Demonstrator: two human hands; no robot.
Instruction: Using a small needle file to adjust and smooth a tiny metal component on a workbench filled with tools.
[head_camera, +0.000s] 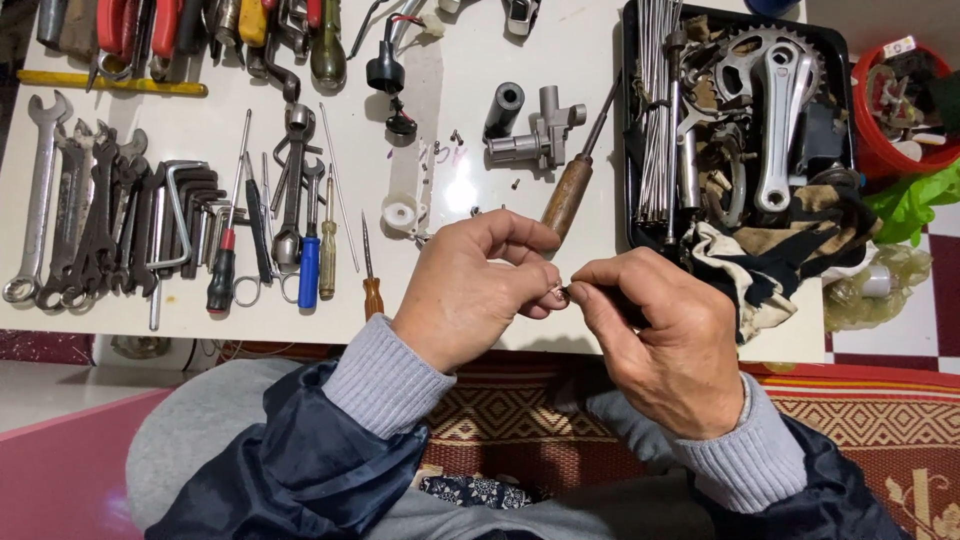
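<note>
Both hands met just above the near edge of the white desk, fingertips almost touching. The left hand had its thumb and forefinger pressed together on a tiny metal part, which sat exactly at the gap between the two hands. The right hand was curled into a loose fist, its fingers clamped around something slim and dark that ran through the palm and pointed leftward at the small part; most of that item was hidden, so what it was could not be told. The part was too small to show a clear long axis, but the line between the two grips ran roughly left to right, level with the desk edge. Both hands were equally close to it, each touching or all but touching it.

Just beyond the fingers, a wooden-handled screwdriver lay slanting away toward a grey metal fitting and a dark cylinder beside it. Farther off to the left of the fingers, wrenches, hex keys and small screwdrivers lay in rows. To the right of the fingers stood a black tray holding spokes, a crank arm with chainring and rags, and past it a red tub.
</note>
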